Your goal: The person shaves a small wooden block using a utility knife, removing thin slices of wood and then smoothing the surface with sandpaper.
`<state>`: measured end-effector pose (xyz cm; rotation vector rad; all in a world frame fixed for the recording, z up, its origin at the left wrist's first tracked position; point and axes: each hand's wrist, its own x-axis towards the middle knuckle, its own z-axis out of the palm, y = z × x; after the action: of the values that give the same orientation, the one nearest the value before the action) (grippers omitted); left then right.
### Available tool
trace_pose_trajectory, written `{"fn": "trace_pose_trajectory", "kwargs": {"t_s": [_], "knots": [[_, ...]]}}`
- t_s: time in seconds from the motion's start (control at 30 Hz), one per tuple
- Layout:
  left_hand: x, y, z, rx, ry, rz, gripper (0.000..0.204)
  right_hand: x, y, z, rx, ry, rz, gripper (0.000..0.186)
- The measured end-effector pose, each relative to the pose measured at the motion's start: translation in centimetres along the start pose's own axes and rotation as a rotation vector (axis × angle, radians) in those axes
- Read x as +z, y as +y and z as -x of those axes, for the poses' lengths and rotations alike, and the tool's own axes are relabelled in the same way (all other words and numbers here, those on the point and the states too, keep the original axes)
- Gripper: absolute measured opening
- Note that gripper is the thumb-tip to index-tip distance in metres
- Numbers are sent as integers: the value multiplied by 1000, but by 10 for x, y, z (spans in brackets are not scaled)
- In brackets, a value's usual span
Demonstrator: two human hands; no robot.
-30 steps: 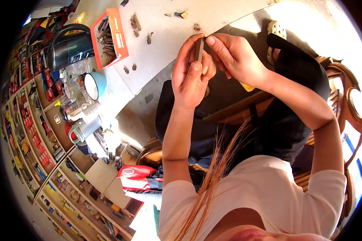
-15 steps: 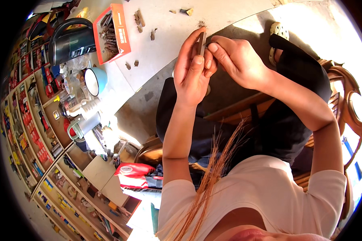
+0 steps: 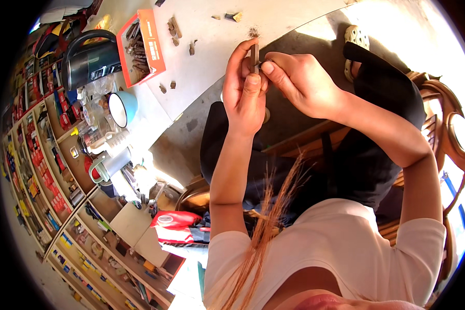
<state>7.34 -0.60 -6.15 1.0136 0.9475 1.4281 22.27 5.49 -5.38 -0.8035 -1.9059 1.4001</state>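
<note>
Between the thumb and fingers of my left hand [image 3: 244, 106] stands a small flat brown bar [image 3: 254, 55], upright near the table edge. My right hand [image 3: 307, 85] is closed in a pinch beside it, its thumb and index finger close to the bar's right side. A small dark tip shows at that pinch; the rest of what it grips is hidden by my fingers. Beyond my left fingertips lies a patch of dark crumbs [image 3: 253, 32] on the white table [image 3: 212, 62].
Several brown pieces fill an orange-red box [image 3: 152, 41]; a few loose brown pieces [image 3: 174, 27] lie beside it. A black kettle [image 3: 92, 61] and a blue mug [image 3: 130, 108] stand at left. Shelves [image 3: 39, 170] of packages line the far left. A red bag [image 3: 173, 219] sits below.
Both hands have shifted slightly left. The brown bar has turned a little more upright, and my right thumb has moved lower, closer to my left thumb.
</note>
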Motion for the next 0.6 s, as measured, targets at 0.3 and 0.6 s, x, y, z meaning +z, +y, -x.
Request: {"fn": "trace_pose_trajectory", "kwargs": {"t_s": [0.3,0.6], "knots": [[1,-5,-1,27,-13,32,59,-3,0,2,36,-28,-26,36],[3,-6,-2,48,-33,115,56,-3,-12,3,167,-34,-239,37]]}}
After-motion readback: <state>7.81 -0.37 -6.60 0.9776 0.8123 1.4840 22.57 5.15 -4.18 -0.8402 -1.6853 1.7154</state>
